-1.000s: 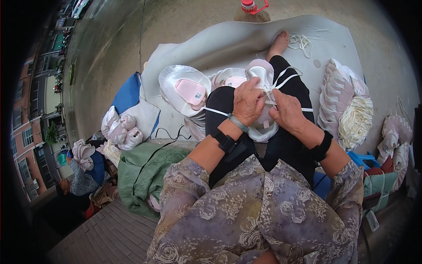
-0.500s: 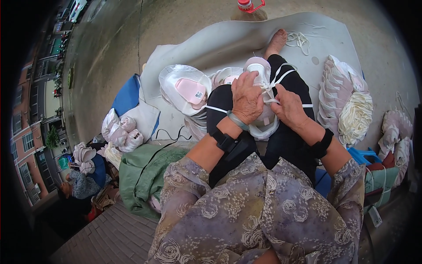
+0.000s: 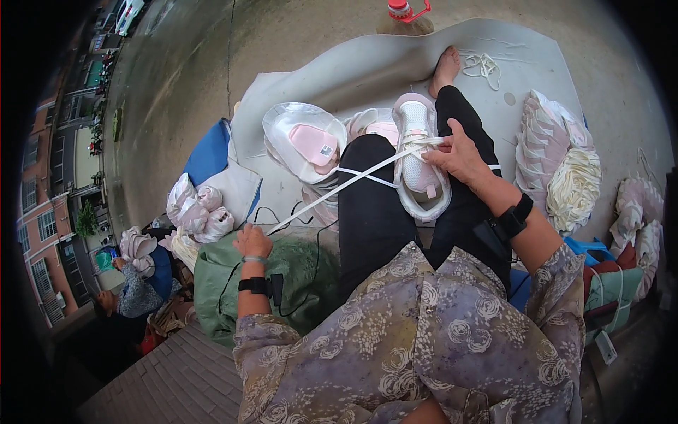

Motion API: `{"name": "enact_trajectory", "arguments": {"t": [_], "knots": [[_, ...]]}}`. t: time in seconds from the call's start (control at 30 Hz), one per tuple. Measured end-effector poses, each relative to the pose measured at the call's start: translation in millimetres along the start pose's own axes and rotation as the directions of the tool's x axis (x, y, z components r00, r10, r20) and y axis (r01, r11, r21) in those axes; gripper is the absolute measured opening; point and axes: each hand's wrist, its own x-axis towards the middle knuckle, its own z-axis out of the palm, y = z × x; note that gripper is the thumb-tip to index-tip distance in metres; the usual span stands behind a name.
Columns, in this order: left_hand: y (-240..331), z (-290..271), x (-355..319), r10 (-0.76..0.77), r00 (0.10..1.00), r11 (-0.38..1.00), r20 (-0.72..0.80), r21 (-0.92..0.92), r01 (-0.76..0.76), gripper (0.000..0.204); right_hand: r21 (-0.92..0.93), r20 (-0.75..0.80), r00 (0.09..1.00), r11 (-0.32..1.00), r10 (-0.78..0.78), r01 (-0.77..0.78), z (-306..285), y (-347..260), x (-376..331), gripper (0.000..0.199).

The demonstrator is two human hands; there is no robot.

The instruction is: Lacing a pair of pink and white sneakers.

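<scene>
Now left hand [image 3: 252,241] pulling lace [image 3: 337,189] taut, right hand [image 3: 459,154] steadying shoe [image 3: 419,155]

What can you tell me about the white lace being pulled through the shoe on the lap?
The white lace is a flat, tape-like strand, fabric by the look of it. It is drawn taut in a straight line from the eyelet area of the pink and white shoe, across the black trouser leg, out to the left hand, which grips its end. A second strand crosses it over the thigh. The right hand rests on the shoe where the lace enters.
</scene>
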Motion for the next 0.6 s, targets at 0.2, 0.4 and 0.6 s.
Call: {"name": "enact_trajectory", "arguments": {"t": [0.2, 0.4, 0.6], "knots": [[128, -37, 6, 0.411, 0.728, 0.597, -0.549, -0.441, -0.670, 0.021, 0.016, 0.009, 0.998, 0.997, -0.070, 0.070, 0, 16, 14, 0.061], [237, -84, -14, 0.527, 0.461, 0.355, -0.714, -0.307, -0.883, 0.024, -0.015, -0.038, 0.974, 0.975, -0.223, 0.223, 0, 7, -3, 0.062], [242, -94, -13, 0.665, 0.472, 0.329, -0.579, -0.340, -0.881, 0.010, -0.048, 0.051, 0.993, 0.993, -0.107, 0.109, -4, -2, -1, 0.058]]}}
